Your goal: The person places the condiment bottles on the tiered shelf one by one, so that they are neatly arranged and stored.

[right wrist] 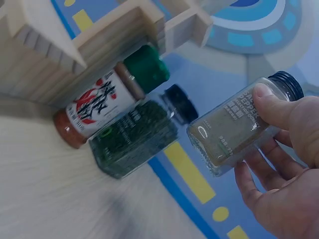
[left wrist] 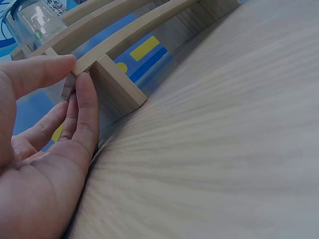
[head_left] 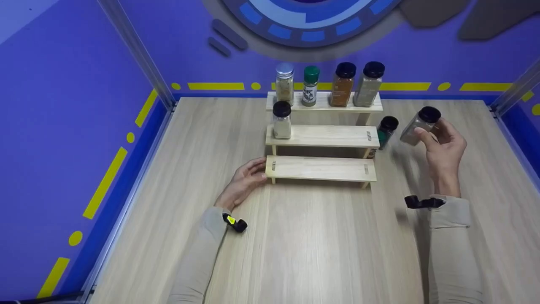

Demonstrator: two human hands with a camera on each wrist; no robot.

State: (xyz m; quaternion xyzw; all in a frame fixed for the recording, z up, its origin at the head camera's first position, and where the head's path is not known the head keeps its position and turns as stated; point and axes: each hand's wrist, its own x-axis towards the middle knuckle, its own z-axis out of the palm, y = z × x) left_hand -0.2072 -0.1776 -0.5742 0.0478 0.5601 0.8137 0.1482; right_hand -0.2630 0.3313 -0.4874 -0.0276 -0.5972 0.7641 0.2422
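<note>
My right hand (head_left: 446, 145) holds a square glass spice jar (right wrist: 232, 124) with a black lid, thumb across its label. The jar, tilted and filled with grey-brown powder, is off the table to the right of a three-step wooden rack (head_left: 320, 169). With thumb and fingertips, my left hand (head_left: 246, 179) pinches the left end of the rack's lowest step (left wrist: 85, 63). Beside the rack's right end stand a black-lidded jar of dark green flakes (right wrist: 137, 137) and a green-capped shaker (right wrist: 102, 102) with red contents, partly hidden in the head view.
Several spice jars line the top step, among them a silver-lidded jar (head_left: 284, 86), a green-capped bottle (head_left: 310, 86) and an orange-brown jar (head_left: 342, 86). A black-lidded jar (head_left: 282, 122) sits at the middle step's left. Blue panels (head_left: 105, 139) border the table.
</note>
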